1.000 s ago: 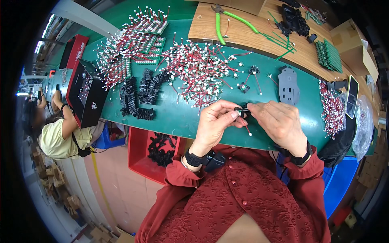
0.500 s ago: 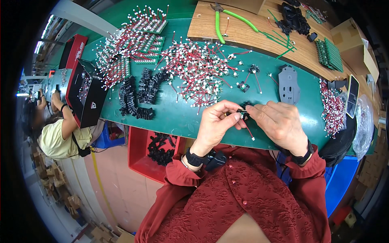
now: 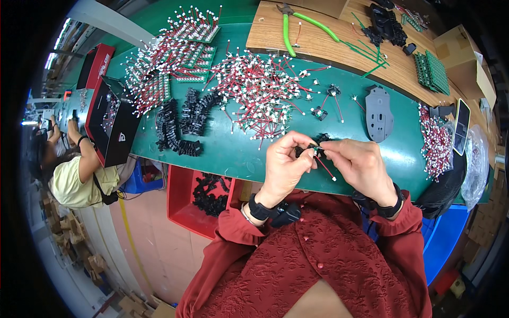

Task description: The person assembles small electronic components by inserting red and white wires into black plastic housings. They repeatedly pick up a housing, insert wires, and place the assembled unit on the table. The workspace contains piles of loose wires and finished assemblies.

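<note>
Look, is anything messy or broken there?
The red-wired heap mid-table looks messy: tangled, with strays to its right. Nothing seems broken, though the red-wired part in the left hand is too small to judge.

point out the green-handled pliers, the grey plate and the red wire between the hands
Green-handled pliers point(image 3: 287, 33): head view, on the left handle
Grey plate point(image 3: 379, 107): head view, on its flat face
Red wire point(image 3: 325, 168): head view, about midway along it

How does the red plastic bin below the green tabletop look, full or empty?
Neither: the red plastic bin holds a pile of small black parts, with bare red plastic showing around them.
</note>
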The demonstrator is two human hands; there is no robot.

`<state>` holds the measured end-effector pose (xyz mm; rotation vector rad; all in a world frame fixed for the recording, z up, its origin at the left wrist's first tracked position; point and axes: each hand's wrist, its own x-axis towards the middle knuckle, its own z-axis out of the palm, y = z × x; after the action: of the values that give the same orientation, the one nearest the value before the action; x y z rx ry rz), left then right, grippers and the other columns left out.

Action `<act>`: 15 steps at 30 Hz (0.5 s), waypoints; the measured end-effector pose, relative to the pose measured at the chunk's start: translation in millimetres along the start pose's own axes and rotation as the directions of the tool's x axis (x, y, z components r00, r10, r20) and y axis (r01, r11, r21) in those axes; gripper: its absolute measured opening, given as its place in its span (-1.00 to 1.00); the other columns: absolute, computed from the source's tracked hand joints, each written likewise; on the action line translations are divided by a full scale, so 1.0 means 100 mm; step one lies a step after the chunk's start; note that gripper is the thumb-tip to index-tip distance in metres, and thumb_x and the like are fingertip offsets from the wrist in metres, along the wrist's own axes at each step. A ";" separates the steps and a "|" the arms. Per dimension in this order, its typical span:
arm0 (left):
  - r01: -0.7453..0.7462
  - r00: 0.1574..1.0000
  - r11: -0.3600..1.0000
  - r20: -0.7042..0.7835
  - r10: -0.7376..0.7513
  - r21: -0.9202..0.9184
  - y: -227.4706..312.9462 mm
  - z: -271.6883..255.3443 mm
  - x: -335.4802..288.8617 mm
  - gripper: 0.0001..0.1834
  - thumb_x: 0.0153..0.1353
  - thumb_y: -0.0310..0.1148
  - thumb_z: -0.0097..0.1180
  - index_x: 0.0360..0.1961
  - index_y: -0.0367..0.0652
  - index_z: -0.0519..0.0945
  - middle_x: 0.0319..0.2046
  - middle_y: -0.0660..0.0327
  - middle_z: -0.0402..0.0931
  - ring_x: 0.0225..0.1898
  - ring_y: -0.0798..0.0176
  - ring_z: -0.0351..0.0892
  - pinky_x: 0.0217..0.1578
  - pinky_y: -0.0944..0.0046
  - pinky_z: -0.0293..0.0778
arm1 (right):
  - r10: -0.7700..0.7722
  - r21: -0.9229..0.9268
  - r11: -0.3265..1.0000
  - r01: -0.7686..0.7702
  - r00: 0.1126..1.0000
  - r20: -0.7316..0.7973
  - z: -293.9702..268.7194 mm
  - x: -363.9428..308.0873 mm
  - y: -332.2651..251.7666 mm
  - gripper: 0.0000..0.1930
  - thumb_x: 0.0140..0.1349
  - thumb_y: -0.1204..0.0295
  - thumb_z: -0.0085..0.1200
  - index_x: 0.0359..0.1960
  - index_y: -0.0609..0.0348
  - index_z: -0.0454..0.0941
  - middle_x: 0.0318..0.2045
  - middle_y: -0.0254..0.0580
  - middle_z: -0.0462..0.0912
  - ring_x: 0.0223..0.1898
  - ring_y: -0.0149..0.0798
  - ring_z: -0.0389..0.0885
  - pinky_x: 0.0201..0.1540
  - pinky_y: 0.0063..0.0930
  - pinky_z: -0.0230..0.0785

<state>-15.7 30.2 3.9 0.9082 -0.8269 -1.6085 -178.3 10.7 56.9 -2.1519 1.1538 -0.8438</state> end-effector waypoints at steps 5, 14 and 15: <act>0.041 0.999 0.998 -0.017 -0.042 -0.043 0.01 0.06 0.04 -0.86 0.09 -0.60 -0.02 -0.28 -0.33 0.45 -0.49 0.17 0.49 -0.55 0.36 0.52 -0.55 0.48 0.45 | -0.020 -0.204 0.979 0.023 1.000 0.015 -0.11 0.05 -0.03 -0.83 -0.06 0.57 0.08 -0.36 0.18 0.52 -0.59 -0.21 0.52 -0.59 -0.16 0.52 -0.60 -0.39 0.33; 0.264 0.964 0.937 0.028 -0.265 -0.230 0.18 -0.01 0.07 -0.81 0.13 -0.54 -0.04 -0.22 -0.36 0.47 -0.41 0.04 0.53 -0.48 0.30 0.56 -0.47 0.44 0.51 | 0.023 -0.259 0.965 -0.036 0.998 -0.055 -0.28 0.02 -0.02 -0.84 -0.06 0.55 0.09 -0.37 0.16 0.52 -0.59 -0.25 0.50 -0.61 -0.22 0.50 -0.61 -0.41 0.29; 0.266 0.964 0.932 0.037 -0.265 -0.247 0.19 -0.01 0.07 -0.82 0.13 -0.54 -0.03 -0.22 -0.36 0.47 -0.42 0.03 0.53 -0.49 0.30 0.55 -0.48 0.45 0.51 | 0.038 -0.253 0.966 -0.051 0.998 -0.055 -0.26 0.01 -0.01 -0.84 -0.06 0.55 0.09 -0.38 0.16 0.52 -0.60 -0.25 0.50 -0.61 -0.22 0.50 -0.62 -0.41 0.29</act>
<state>-7.4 20.0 19.0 0.8617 -0.5014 -1.9006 -196.5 6.0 75.0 -2.3100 1.3962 -0.7683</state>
